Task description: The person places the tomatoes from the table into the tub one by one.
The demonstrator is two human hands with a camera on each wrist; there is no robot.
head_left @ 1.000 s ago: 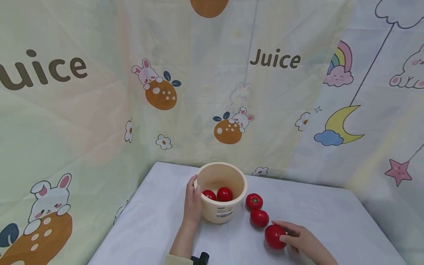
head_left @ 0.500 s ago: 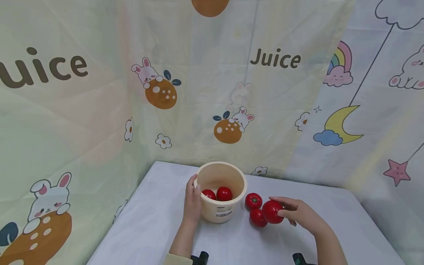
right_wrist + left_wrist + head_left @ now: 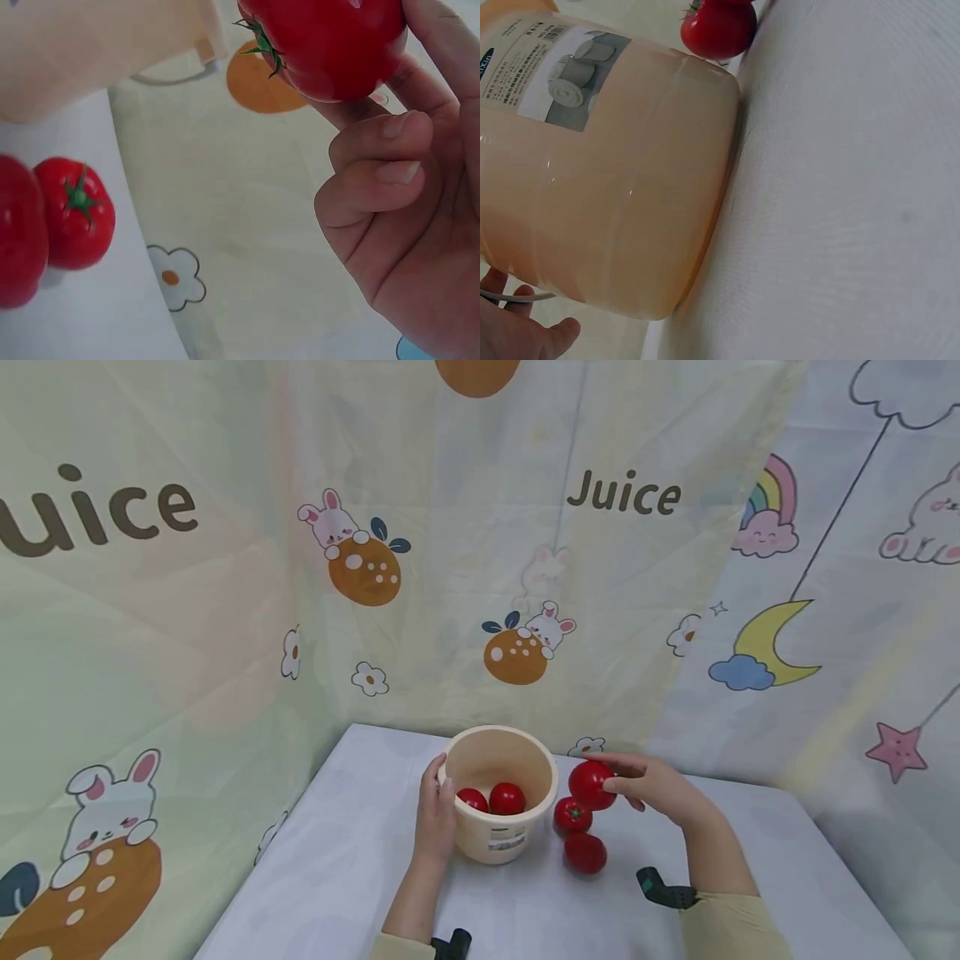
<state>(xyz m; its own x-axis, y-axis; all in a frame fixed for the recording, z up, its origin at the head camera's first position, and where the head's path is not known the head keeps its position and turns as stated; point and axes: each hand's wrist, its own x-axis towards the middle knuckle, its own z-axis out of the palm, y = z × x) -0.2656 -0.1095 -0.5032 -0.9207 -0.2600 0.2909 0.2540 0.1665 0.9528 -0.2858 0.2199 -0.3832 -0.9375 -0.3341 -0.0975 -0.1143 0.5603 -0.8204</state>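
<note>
A cream plastic bucket [image 3: 476,845] stands upright on the table, a printed label on its front. My left hand [image 3: 435,818] holds its left side near the rim; in the left wrist view its fingers lie by the bucket's handle [image 3: 517,298]. Inside the bucket are two red tomatoes, one whole in view [image 3: 507,798] and one partly hidden by the rim [image 3: 472,800]. Right of the bucket, my right hand [image 3: 656,785] pinches another tomato [image 3: 591,785] in the air, its green calyx [image 3: 262,46] showing in the right wrist view. Below it, two tomatoes sit on the table, a farther one [image 3: 573,817] and a nearer one [image 3: 585,854].
A white cloth covers the table [image 3: 337,860]. Behind and beside it hang printed curtains [image 3: 450,568] with rabbits, fruit and flowers. Each wrist carries a black strap mount, seen on the right [image 3: 663,889] and left [image 3: 453,945].
My right hand has lifted the tomato from the table's near right and carried it back and leftward, past the other two tomatoes. The left hand and bucket have stayed in place.
</note>
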